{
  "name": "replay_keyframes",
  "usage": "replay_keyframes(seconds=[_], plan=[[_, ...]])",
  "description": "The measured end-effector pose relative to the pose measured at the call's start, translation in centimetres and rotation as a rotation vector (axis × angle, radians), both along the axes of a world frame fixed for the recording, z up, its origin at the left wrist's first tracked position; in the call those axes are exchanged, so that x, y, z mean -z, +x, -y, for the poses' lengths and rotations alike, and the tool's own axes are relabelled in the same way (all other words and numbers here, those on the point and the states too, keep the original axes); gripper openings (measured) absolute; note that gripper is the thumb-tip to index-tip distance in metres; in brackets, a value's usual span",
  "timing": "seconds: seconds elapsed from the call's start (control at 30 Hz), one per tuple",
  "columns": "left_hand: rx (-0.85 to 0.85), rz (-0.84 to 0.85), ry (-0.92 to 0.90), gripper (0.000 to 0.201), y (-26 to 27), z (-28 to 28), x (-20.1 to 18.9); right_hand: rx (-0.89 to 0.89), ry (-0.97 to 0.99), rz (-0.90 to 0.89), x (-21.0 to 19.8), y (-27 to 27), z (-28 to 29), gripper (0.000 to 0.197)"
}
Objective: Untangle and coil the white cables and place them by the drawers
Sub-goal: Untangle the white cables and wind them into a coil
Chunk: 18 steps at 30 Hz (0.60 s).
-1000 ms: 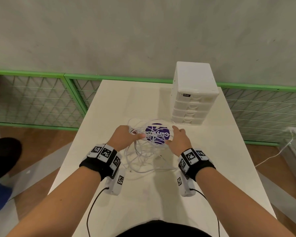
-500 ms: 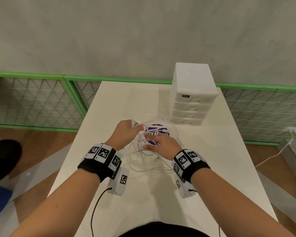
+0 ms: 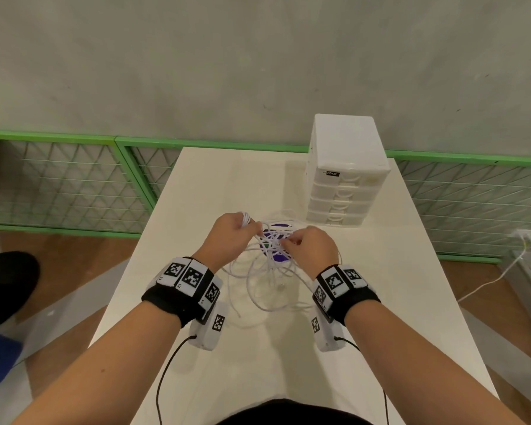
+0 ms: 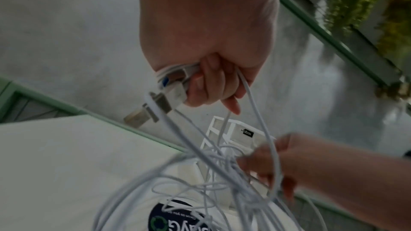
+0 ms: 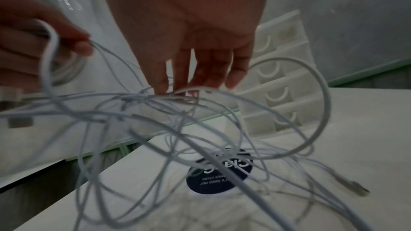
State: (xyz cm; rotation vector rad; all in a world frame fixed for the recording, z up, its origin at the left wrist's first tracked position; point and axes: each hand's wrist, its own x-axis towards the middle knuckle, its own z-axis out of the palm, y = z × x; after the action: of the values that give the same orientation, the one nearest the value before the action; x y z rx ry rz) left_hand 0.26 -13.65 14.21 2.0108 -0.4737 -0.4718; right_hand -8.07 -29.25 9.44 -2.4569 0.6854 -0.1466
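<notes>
The white cables (image 3: 267,265) are one big tangle of loops, held up a little over the middle of the counter (image 3: 396,302). Some loops hang down and lie on the counter near the person. Under the tangle is a round dark blue sticker (image 3: 275,240) stuck on the counter top.

The left hand (image 3: 230,237) is at the left side of the tangle. Its fingers (image 4: 209,83) are curled tight around a small bunch of cable. Two metal plug ends (image 4: 155,104) stick out of this fist in the left wrist view, and more cable runs down from the fist into the tangle.

The right hand (image 3: 311,248) is at the right side of the tangle, just beside the left hand. In the right wrist view its fingers (image 5: 200,69) point down, close together, and their tips touch the knot where many strands cross. It looks like the tips pinch a thin strand there, but the picture is blurry, so this is not sure. A loose plug end (image 5: 353,188) hangs low at the right of that view.

The white drawers (image 3: 347,170) stand at the far right of the counter, near the wall, a little beyond the hands. The cables are near the drawers but not touching them.

Both wrists wear black bands with black and white square marks (image 3: 186,276). A green wire fence (image 3: 59,179) runs behind the counter.
</notes>
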Motion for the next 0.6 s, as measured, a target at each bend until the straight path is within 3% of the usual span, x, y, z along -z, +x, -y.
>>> replay_keyframes(seconds=[0.1,0.13,0.27,0.37,0.47,0.6], plan=[[0.06,0.013,0.039,0.034,0.1,0.2,0.8,-0.056,0.126,0.401,-0.6,0.2,-1.9,0.002],[0.071,0.026,0.037,0.038,0.1,0.3,1.0,-0.117,0.195,0.449,-0.5,0.3,-2.5,0.007],[0.086,0.089,0.02,0.054,0.4,0.2,1.0,-0.204,0.537,0.283,-0.5,0.0,-3.0,0.013],[0.12,0.125,0.059,0.049,0.3,0.4,0.2,-0.358,0.296,-0.024,0.5,-0.3,-2.7,0.054],[0.187,0.218,0.26,0.052,0.0,0.5,-0.5,-0.287,0.094,-0.227,1.4,-0.2,-1.6,0.098],[0.258,0.327,0.602,0.052,-0.8,0.2,-0.5,-0.243,-0.189,-0.396,1.7,-0.3,0.6,0.108]])
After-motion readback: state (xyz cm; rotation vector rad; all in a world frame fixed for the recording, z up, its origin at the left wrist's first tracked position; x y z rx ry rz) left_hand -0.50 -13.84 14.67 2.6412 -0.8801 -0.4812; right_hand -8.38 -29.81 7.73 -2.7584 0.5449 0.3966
